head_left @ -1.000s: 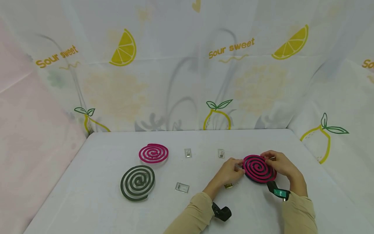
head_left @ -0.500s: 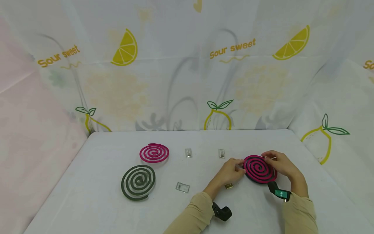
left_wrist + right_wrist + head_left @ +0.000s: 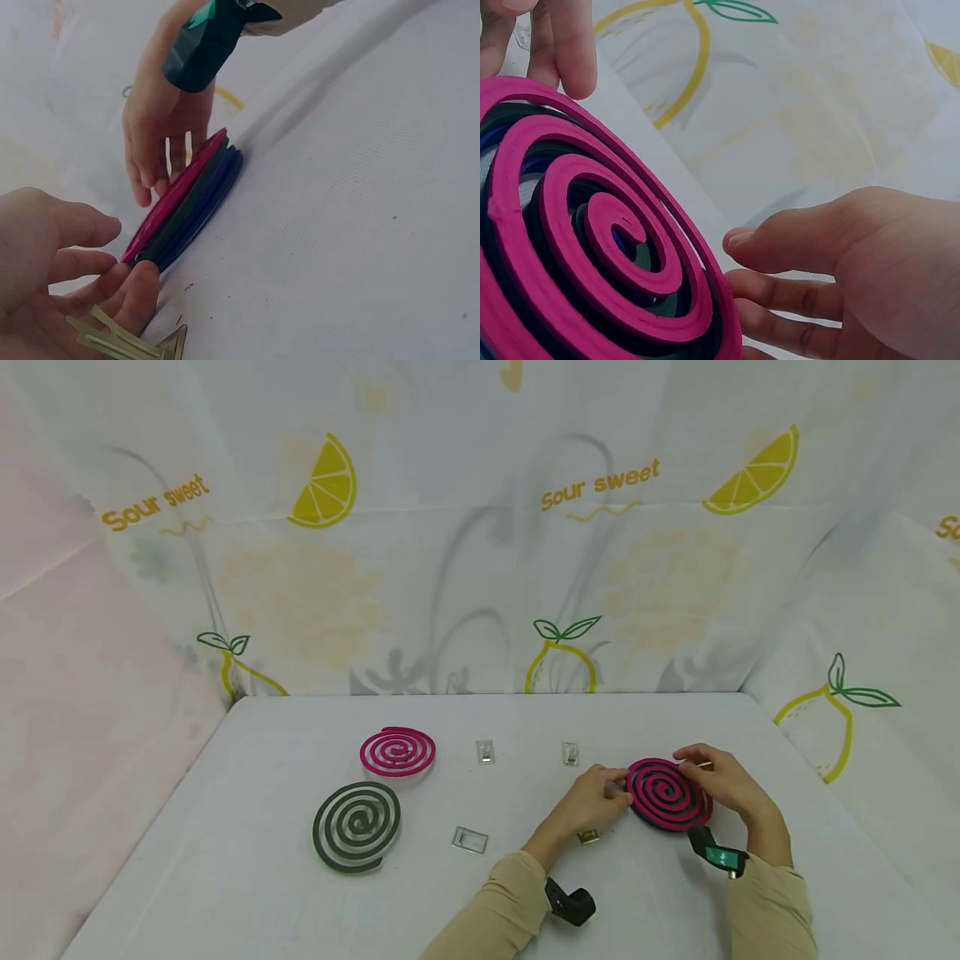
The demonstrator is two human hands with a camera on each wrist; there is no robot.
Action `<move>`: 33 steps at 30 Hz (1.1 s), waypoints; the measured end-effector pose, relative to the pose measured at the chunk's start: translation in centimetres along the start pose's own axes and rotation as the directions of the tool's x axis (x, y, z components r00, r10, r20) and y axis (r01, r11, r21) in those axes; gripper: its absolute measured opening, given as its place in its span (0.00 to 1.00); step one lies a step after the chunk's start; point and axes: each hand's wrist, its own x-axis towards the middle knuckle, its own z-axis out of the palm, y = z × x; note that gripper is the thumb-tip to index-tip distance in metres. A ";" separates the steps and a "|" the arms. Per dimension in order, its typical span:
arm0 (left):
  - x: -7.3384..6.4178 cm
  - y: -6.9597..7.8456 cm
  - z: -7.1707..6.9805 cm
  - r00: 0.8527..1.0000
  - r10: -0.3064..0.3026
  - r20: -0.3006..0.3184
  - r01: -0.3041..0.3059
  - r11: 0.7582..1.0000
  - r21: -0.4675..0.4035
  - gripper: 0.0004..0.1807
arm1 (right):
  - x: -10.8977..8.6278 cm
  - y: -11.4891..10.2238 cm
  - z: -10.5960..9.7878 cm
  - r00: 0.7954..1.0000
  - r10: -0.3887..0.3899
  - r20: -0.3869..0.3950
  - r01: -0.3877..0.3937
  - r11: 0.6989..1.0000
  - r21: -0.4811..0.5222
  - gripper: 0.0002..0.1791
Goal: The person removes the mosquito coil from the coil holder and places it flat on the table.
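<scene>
A stack of spiral mosquito coils [image 3: 667,795] sits at the right of the table. Its top coil is pink [image 3: 566,191]; below it in the left wrist view come a dark green coil [image 3: 182,206] and a blue part [image 3: 212,196]. My left hand [image 3: 592,803] holds the stack's left edge, fingers curled against the lower rim and thumb just above. At the right rim, my right hand [image 3: 723,781] touches the stack with relaxed fingers; the right wrist view hides some fingertips behind the rim. Close to my left hand is a gold metal coil stand [image 3: 131,337].
A pink coil [image 3: 397,752] and a larger dark green coil [image 3: 357,827] lie on the left of the white table [image 3: 247,893]. Small silvery metal stands [image 3: 469,840] are spread over the middle. A printed cloth [image 3: 450,568] hangs behind the table.
</scene>
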 end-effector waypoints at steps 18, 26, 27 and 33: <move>-0.1 -0.1 -0.9 0.993 -0.031 -0.110 0.026 0.998 -0.052 0.21 | 0.3 -1.3 0.8 0.998 -0.026 -0.055 0.025 0.999 -0.023 0.19; -0.1 -0.4 -1.8 0.987 -0.057 -0.149 0.047 0.996 -0.070 0.17 | 0.5 -1.8 1.1 0.992 -0.072 -0.105 0.069 0.997 -0.031 0.18; -0.1 -0.4 -1.9 0.986 -0.066 -0.152 0.056 0.996 -0.073 0.16 | 0.5 -1.9 1.1 0.991 -0.073 -0.110 0.070 0.997 -0.030 0.18; 0.0 -0.5 -2.8 0.984 -0.056 -0.168 0.040 0.994 -0.099 0.16 | 0.9 -2.8 1.2 0.985 -0.089 -0.147 0.087 0.996 -0.022 0.18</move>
